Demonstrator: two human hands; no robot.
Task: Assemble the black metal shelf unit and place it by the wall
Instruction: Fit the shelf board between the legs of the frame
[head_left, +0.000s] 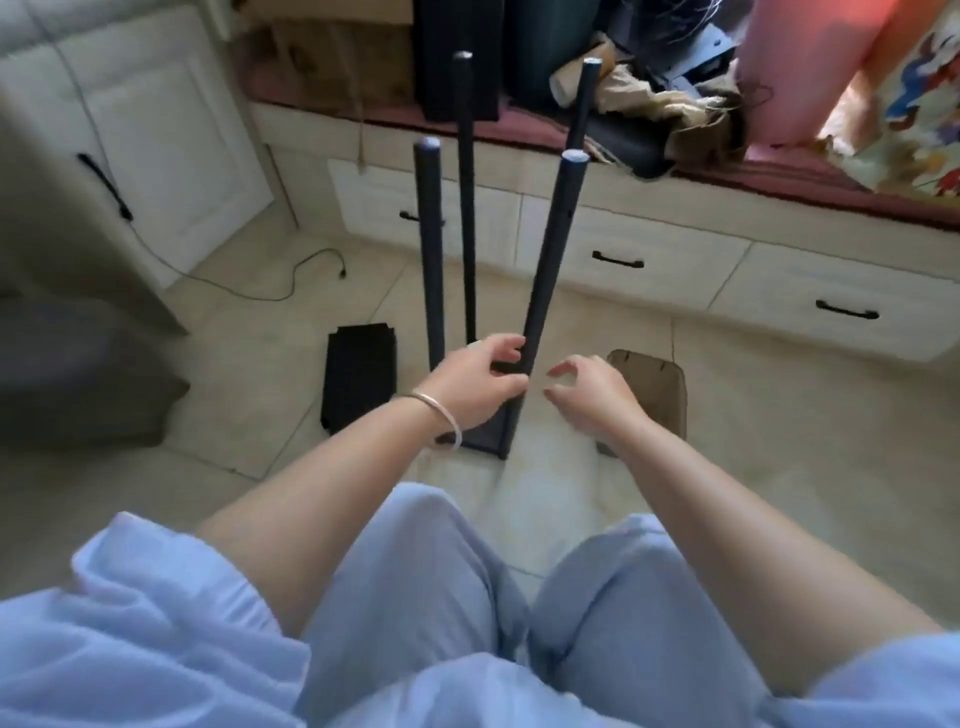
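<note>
Several black metal poles rise from a black shelf base (488, 436) on the tiled floor. The near right pole (550, 249) leans a little to the right, the near left pole (431, 249) stands upright, and two more poles (465, 182) stand behind. My left hand (478, 384) grips the near right pole low down, fingers and thumb curled round it. Just right of that pole my right hand (587, 384) hovers with loosely curled fingers and holds nothing. A black shelf panel (358, 379) lies flat on the floor to the left.
A brown cardboard piece (654, 384) lies on the floor at the right. White drawers (675, 260) run under a window seat piled with boxes, paper and black parts (649, 98). A white cabinet (156, 145) and a black cable (291, 270) are at the left.
</note>
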